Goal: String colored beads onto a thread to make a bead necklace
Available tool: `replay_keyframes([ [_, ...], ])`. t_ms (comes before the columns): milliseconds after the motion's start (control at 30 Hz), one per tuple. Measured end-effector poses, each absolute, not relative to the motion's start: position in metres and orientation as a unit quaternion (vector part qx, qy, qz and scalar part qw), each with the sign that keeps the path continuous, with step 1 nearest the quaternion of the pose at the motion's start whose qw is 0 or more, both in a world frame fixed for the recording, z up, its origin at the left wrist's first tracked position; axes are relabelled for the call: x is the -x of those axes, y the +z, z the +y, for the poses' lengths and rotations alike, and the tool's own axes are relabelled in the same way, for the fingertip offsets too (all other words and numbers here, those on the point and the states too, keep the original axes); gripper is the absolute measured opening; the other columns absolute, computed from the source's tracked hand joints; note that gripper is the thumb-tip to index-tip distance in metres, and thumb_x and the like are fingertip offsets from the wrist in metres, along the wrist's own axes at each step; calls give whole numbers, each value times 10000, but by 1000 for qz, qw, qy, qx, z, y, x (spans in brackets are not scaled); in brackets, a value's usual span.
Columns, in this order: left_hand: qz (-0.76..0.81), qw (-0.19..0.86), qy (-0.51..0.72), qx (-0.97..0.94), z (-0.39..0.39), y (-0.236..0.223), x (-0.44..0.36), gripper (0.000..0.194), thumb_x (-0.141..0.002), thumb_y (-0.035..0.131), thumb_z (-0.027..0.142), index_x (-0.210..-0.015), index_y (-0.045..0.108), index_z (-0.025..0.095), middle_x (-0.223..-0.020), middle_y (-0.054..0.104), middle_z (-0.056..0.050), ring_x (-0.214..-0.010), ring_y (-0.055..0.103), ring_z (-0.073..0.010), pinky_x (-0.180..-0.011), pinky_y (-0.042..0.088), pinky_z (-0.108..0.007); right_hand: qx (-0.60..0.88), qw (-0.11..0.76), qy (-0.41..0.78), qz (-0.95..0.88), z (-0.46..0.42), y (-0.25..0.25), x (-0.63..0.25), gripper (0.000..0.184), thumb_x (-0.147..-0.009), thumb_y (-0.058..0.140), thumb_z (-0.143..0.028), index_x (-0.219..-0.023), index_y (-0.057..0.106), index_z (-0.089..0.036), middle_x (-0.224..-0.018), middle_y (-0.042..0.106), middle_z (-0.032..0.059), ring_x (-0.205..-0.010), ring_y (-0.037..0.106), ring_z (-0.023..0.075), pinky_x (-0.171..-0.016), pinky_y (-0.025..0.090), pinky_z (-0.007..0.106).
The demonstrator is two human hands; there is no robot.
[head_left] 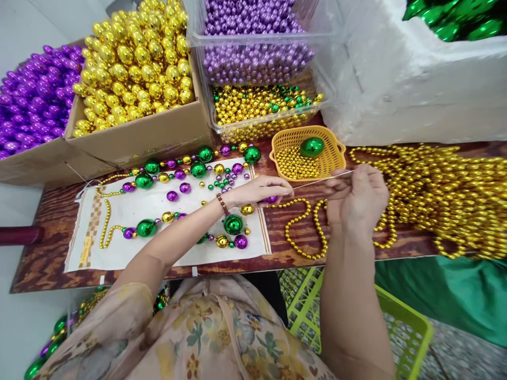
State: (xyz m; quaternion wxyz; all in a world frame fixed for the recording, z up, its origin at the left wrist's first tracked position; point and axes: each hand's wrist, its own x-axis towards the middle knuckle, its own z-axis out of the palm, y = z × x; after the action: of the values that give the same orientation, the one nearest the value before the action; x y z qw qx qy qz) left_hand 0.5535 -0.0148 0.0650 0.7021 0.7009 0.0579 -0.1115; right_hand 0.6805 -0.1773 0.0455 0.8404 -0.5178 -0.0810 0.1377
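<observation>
Between my two hands a thin white string [315, 182] is stretched taut. My left hand [273, 189], with fingers closed, grips the string's left end; a purple bead [270, 199] shows just beneath its fingers. On the right, my right hand [358, 192] is closed in a pinch on the string. A strand of small gold beads [288, 232] curves over the table below and between the hands. Bead strands with a green ball [233, 225], purple and gold beads lie on a white towel [130, 253] left of and under my left arm. The fingertips' exact grip is partly hidden.
A yellow basket [341, 158] holds gold beads and a green ball. Behind stand a cardboard box [146, 132] of gold beads, clear bins [269, 39] and a white foam box [396, 100]. A gold bead strand pile [447, 200] covers the right; a green crate [412, 316] stands below.
</observation>
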Motion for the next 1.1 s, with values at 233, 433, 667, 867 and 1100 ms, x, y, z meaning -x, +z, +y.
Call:
replay_keyframes([
  [233,65,705,-125,-695,-13,58,-554,247,-928,569,419,-955,673,197,-706,575,12,-443,387,-50,-425,257,-219,533,810,224,-102,-170,33,-650,282,-765,811,-384,-822,628,-178,-705,683,-22,-471,604,81,-410,465,172],
  [433,50,711,-112,-692,-12,67,-548,216,-920,566,359,-864,645,165,-729,574,1,-569,492,-76,-512,387,-211,519,843,132,-46,-175,37,-668,249,-848,710,-430,-852,573,-223,-649,691,-37,-463,618,101,-391,461,169],
  [667,55,699,-106,-705,-14,66,-549,232,-923,571,372,-869,630,154,-675,532,28,-529,452,-66,-509,362,-208,526,790,291,-120,-166,41,-636,358,-715,846,-437,-843,619,-192,-708,708,-18,-535,663,107,-437,513,169],
  [867,61,672,-105,-730,-10,61,-543,252,-925,561,382,-928,650,145,-780,597,3,-579,479,-70,-547,385,-215,566,787,214,-124,-163,41,-633,337,-829,722,-518,-939,578,-234,-678,696,-47,-534,688,126,-429,528,177],
  [1100,101,676,-115,-721,-6,71,-536,236,-934,563,352,-961,658,137,-737,586,14,-490,437,-44,-443,282,-189,604,762,181,-146,-180,42,-644,295,-860,701,-464,-937,556,-219,-730,716,-25,-481,662,115,-411,520,180],
])
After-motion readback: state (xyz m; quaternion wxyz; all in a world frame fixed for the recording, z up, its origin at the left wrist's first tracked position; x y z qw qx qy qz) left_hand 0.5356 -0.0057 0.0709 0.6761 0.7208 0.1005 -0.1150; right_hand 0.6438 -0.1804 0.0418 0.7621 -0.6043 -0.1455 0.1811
